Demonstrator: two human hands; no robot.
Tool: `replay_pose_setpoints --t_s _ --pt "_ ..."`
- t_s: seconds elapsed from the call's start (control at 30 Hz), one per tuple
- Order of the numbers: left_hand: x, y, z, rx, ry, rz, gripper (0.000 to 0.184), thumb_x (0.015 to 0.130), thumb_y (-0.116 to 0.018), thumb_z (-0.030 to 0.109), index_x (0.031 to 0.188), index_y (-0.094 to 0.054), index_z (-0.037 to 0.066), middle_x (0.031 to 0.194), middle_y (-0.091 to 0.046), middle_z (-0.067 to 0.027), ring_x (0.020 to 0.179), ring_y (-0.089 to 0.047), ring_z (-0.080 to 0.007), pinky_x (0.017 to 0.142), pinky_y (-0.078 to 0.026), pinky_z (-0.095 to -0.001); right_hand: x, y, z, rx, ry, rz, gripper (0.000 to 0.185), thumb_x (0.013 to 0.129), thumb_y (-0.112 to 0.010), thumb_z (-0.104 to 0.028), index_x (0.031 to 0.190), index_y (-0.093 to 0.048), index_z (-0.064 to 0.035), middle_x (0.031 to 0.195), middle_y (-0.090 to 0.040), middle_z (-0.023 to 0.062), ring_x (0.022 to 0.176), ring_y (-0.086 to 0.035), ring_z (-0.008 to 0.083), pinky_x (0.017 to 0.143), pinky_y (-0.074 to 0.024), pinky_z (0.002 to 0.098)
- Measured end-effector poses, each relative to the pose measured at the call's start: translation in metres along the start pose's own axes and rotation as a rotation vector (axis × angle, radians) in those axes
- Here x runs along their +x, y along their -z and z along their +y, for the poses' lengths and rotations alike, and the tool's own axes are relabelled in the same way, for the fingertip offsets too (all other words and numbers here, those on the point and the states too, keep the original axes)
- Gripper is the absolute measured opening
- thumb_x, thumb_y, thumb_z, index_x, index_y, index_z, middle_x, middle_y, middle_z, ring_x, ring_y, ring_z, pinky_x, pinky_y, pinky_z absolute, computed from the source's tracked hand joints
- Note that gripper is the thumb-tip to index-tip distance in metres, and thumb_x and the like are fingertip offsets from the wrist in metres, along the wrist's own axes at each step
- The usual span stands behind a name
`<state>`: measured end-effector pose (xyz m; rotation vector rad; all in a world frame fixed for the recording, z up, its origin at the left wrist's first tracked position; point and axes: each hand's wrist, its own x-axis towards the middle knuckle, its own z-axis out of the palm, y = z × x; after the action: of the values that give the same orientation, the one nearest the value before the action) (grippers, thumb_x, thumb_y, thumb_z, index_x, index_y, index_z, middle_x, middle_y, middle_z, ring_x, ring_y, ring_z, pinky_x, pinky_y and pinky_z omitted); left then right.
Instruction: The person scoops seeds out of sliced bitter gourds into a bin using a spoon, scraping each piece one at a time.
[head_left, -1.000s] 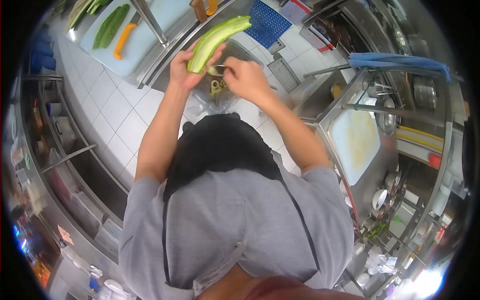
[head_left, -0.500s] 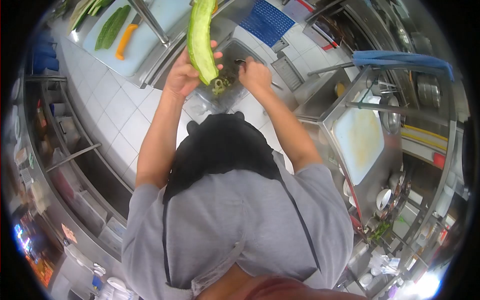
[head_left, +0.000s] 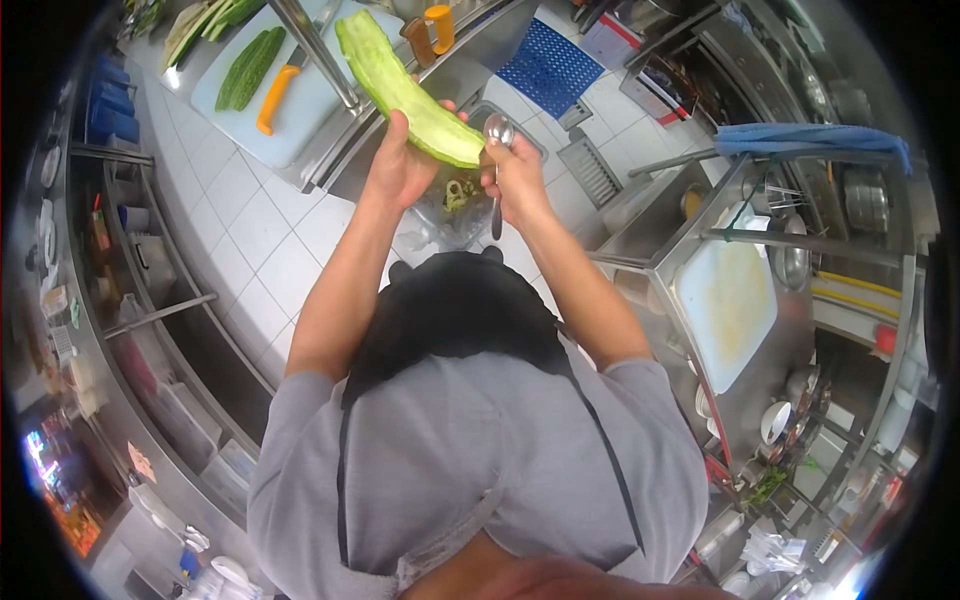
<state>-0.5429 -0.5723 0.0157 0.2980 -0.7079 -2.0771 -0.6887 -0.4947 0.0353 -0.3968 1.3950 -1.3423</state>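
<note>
A long pale-green halved gourd (head_left: 400, 95) lies across my left hand (head_left: 405, 165), its hollowed inner face turned up and its far end pointing up and left. My right hand (head_left: 517, 178) grips a metal spoon (head_left: 497, 128) at the gourd's near end, bowl up and handle pointing down. Below both hands, a clear plastic container (head_left: 430, 228) holds scooped-out gourd cores (head_left: 458, 195).
At the upper left, a white cutting board (head_left: 225, 95) bears a dark green gourd half (head_left: 250, 68) and an orange-handled knife (head_left: 277, 100). A blue perforated mat (head_left: 550, 65) lies ahead on the floor. To the right stands a metal counter with a stained board (head_left: 727, 300).
The gourd has swung round, its far end now pointing up-left and its near end reaching my right hand. The spoon has come up out of the container area and turned upright.
</note>
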Motion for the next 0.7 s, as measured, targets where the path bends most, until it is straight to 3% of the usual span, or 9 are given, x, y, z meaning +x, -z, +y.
replay_pose_setpoints --t_s 0.07,0.1,0.2,0.23,0.33,0.43,0.53,0.7 --pt "-0.007 0.002 0.004 -0.098 0.059 -0.098 0.092 0.079 -0.066 0.072 0.151 -0.034 0.024 0.146 -0.045 -0.0174 0.136 -0.044 -0.0369 0.109 -0.041 -0.0583 0.012 0.001 0.002 -0.079 0.094 0.073 0.010 0.101 -0.054 -0.016 0.101 -0.056 -0.0063 0.078 -0.067 0.0101 0.050 -0.047 0.0075 0.042 -0.0364 0.0232" --pt "-0.012 0.004 0.006 -0.149 0.092 -0.145 0.098 0.077 -0.067 0.074 0.153 -0.032 0.025 0.152 -0.040 -0.0188 0.142 -0.039 -0.0383 0.112 -0.038 -0.0606 0.021 0.005 0.007 -0.069 0.127 0.095 0.013 0.099 -0.056 -0.015 0.097 -0.056 -0.0030 0.075 -0.065 0.0102 0.053 -0.052 0.0129 0.048 -0.0427 0.0303" --pt "-0.016 0.004 0.010 -0.261 0.199 -0.202 0.098 0.074 -0.072 0.072 0.149 -0.038 0.020 0.153 -0.039 -0.0215 0.141 -0.041 -0.0415 0.110 -0.038 -0.0643 0.057 0.017 0.025 -0.398 0.509 0.153 0.009 0.102 -0.053 -0.017 0.099 -0.055 -0.0079 0.076 -0.056 0.0012 0.055 -0.051 0.0095 0.046 -0.0403 0.0232" --pt "-0.017 0.001 0.010 -0.196 0.175 -0.149 0.083 0.082 -0.071 0.063 0.144 -0.042 0.016 0.152 -0.040 -0.0243 0.141 -0.040 -0.0433 0.109 -0.040 -0.0656 0.060 0.018 0.023 -0.463 0.549 0.166 0.012 0.100 -0.055 -0.017 0.094 -0.055 -0.0061 0.074 -0.060 0.0058 0.061 -0.056 0.0136 0.051 -0.0468 0.0280" --pt "-0.015 0.003 0.010 -0.088 0.131 -0.002 0.063 0.092 -0.069 0.049 0.137 -0.047 0.012 0.149 -0.042 -0.0257 0.138 -0.043 -0.0436 0.107 -0.044 -0.0638 0.040 0.017 -0.004 -0.777 0.738 0.194 0.019 0.095 -0.059 -0.017 0.091 -0.059 0.0011 0.075 -0.069 0.0194 0.069 -0.068 0.0382 0.067 -0.0510 0.0477" --pt "-0.015 0.010 0.013 -0.061 0.091 0.026 0.045 0.098 -0.065 0.036 0.130 -0.050 0.010 0.146 -0.046 -0.0259 0.134 -0.048 -0.0428 0.105 -0.046 -0.0630 0.015 0.014 -0.032 -1.129 0.758 0.178 0.014 0.090 -0.059 -0.013 0.090 -0.060 0.0006 0.075 -0.070 0.0215 0.071 -0.069 0.0434 0.067 -0.0541 0.0501" --pt "-0.015 0.013 0.010 0.057 0.043 0.064 0.043 0.098 -0.066 0.035 0.129 -0.050 0.010 0.143 -0.049 -0.0244 0.131 -0.052 -0.0412 0.102 -0.049 -0.0605 0.008 0.009 -0.038 -1.573 0.789 0.107 0.010 0.083 -0.062 -0.009 0.088 -0.061 -0.0001 0.074 -0.070 0.0218 0.067 -0.071 0.0409 0.064 -0.0574 0.0493" --pt "-0.013 0.005 0.003 0.106 0.057 0.119 0.039 0.099 -0.063 0.037 0.126 -0.051 0.011 0.143 -0.049 -0.0264 0.132 -0.049 -0.0423 0.103 -0.047 -0.0610 0.016 0.000 -0.042 -1.732 0.843 0.018 0.011 0.078 -0.063 -0.008 0.087 -0.062 -0.0006 0.074 -0.070 0.0210 0.068 -0.073 0.0364 0.061 -0.0594 0.0447"
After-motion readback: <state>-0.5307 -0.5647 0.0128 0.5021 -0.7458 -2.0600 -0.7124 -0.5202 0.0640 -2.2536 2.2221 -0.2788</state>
